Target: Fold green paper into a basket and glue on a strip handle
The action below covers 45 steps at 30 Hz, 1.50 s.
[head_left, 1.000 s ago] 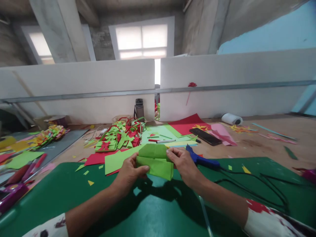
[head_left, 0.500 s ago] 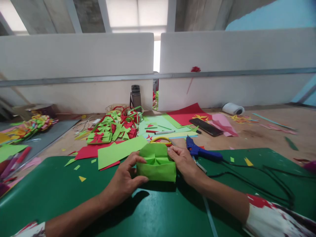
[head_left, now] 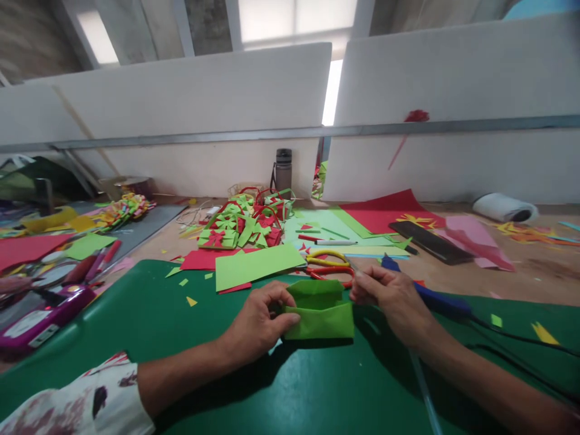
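Note:
A folded piece of bright green paper (head_left: 319, 323), shaped like a small open-topped pocket or box, is upright above the green mat. My left hand (head_left: 265, 314) pinches its left side, thumb on the front panel and fingers behind. My right hand (head_left: 392, 296) is at the paper's right edge with fingertips bunched together; whether they touch the paper or hold something small, I cannot tell. Just behind the paper lie scissors with yellow and red handles (head_left: 330, 272), their blades pointing towards my right fingers. A blue glue gun (head_left: 441, 300) lies partly hidden behind my right hand.
A light green sheet (head_left: 258, 266) lies on red paper behind my left hand. Beyond it are a heap of green and red paper pieces (head_left: 242, 223), a dark bottle (head_left: 283, 172), a phone (head_left: 430, 241) and a white roll (head_left: 505, 208). The glue gun's cord crosses the right side.
The view has swung left, so things appear farther right. My right hand has shifted off the paper's top to its right edge, and the paper's back panel is tipped more closed.

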Each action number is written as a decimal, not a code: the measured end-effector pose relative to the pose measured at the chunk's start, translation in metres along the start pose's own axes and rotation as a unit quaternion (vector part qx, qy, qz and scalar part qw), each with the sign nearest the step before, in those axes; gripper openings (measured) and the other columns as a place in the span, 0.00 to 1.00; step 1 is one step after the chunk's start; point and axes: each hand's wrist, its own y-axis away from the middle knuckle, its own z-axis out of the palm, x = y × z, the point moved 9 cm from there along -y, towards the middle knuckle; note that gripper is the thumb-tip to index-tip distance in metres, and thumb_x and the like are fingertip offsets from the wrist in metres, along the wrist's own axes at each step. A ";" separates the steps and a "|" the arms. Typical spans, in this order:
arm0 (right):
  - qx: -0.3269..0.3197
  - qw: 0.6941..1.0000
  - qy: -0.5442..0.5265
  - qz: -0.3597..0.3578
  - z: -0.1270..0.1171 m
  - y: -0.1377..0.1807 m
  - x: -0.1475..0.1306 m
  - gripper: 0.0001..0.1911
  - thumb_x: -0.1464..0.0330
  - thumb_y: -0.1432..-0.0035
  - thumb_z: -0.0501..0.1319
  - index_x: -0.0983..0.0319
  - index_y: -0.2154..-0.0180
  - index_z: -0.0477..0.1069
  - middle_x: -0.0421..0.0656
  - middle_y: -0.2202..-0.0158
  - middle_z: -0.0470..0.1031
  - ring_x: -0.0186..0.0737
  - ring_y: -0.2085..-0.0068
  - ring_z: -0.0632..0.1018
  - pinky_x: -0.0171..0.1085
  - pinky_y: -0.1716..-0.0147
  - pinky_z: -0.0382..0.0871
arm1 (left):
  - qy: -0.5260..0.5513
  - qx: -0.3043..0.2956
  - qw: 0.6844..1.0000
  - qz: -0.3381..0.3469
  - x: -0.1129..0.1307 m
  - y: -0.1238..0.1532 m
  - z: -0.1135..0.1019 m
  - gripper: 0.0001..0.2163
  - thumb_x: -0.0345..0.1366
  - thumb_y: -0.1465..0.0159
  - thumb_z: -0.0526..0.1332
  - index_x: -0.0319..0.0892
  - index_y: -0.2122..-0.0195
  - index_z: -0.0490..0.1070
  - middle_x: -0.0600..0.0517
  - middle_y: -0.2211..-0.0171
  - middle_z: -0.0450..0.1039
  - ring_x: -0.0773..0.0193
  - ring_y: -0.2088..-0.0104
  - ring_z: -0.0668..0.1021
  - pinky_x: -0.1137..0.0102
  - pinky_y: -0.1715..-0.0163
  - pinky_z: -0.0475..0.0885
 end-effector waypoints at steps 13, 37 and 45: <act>-0.009 0.998 0.018 -0.058 0.009 0.008 -0.002 0.26 0.51 0.49 0.60 0.62 0.54 0.71 0.47 0.64 0.77 0.39 0.70 0.76 0.38 0.71 0.71 | 0.094 0.047 0.988 -0.115 -0.021 -0.009 -0.008 0.07 0.34 0.46 0.61 0.39 0.71 0.64 0.58 0.81 0.63 0.72 0.80 0.68 0.74 0.78 0.67; -0.224 0.817 0.425 -0.319 0.083 0.069 -0.024 0.10 0.69 0.39 0.53 0.62 0.66 0.73 0.45 0.70 0.75 0.40 0.67 0.74 0.38 0.65 0.66 | -0.620 0.079 0.770 0.129 0.002 -0.047 -0.040 0.10 0.28 0.40 0.55 0.37 0.76 0.72 0.42 0.73 0.73 0.55 0.68 0.74 0.62 0.65 0.67; -0.227 0.820 0.445 -0.280 0.079 0.048 -0.009 0.35 0.75 0.52 0.60 0.64 0.40 0.57 0.56 0.36 0.51 0.55 0.37 0.53 0.56 0.43 0.52 | -0.587 0.236 0.748 0.201 0.068 -0.030 -0.092 0.11 0.31 0.35 0.48 0.38 0.65 0.70 0.44 0.63 0.74 0.58 0.61 0.73 0.66 0.61 0.67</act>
